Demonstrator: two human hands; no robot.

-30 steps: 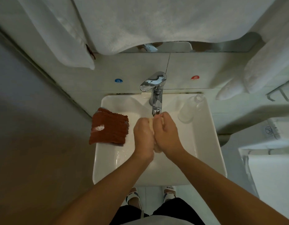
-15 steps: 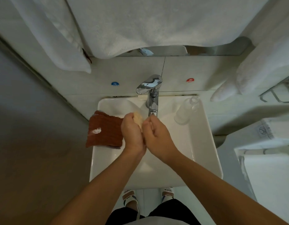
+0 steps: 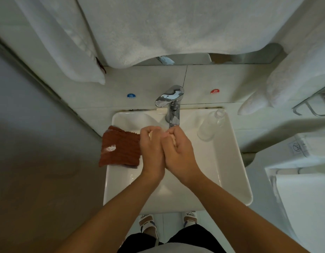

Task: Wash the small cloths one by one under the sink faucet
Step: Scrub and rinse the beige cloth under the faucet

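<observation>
Both hands are pressed together over the white sink [image 3: 229, 161], directly below the chrome faucet [image 3: 171, 105]: the left hand [image 3: 151, 152] and the right hand [image 3: 180, 152] each have fingers curled around a small pale cloth [image 3: 173, 139], which shows only as slivers between the fingers. A stack of rust-brown cloths [image 3: 120, 147] lies on the sink's left rim, just beside the left hand. A clear bottle [image 3: 211, 125] lies tilted on the right rim
</observation>
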